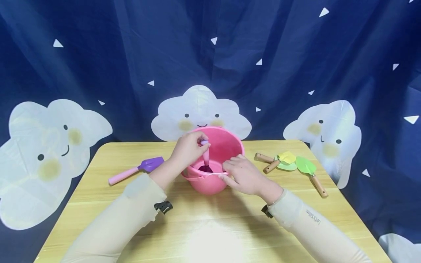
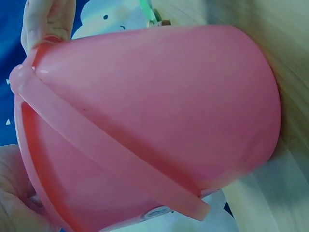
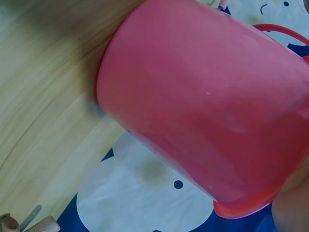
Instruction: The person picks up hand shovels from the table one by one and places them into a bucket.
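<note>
The left hand (image 1: 187, 149) pinched a pink-handled tool (image 1: 206, 157) inside the pink bucket (image 1: 227, 146); the right hand's fingers (image 1: 234, 160) gripped its rim.

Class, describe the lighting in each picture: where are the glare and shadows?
Head view: white glare on the wood-grain table, shadows beside both sleeved forearms; left wrist view: dimmer, soft shadow beside the pink bucket; right wrist view: also dim, shadow along its base.

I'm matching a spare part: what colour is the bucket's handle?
Pink; the handle of the bucket shows best in the left wrist view.
</note>
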Demonstrator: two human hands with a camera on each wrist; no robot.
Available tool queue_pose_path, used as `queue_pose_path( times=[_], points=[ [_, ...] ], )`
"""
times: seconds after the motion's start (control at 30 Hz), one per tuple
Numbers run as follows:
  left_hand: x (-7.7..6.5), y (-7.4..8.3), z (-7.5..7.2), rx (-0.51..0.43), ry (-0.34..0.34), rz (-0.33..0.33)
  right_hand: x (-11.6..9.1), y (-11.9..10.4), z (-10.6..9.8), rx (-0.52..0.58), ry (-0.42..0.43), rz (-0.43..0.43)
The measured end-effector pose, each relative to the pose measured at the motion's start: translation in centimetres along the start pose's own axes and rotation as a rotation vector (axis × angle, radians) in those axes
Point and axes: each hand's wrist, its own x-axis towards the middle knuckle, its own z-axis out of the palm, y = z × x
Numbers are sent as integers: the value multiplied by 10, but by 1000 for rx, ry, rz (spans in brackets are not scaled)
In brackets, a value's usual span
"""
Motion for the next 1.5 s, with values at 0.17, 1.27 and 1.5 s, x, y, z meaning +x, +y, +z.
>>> queue_pose_path(
  times=[0.17,1.27,1.5],
  points=[
    [5,-5,1,26,20,7,0,0,1,2,-1,-1],
    [28,-15,7,298,54,-8,4,-2,1,12,6,5],
    [28,-12,10,330,79,-16,2,-2,1,16,19,14]
  ],
)
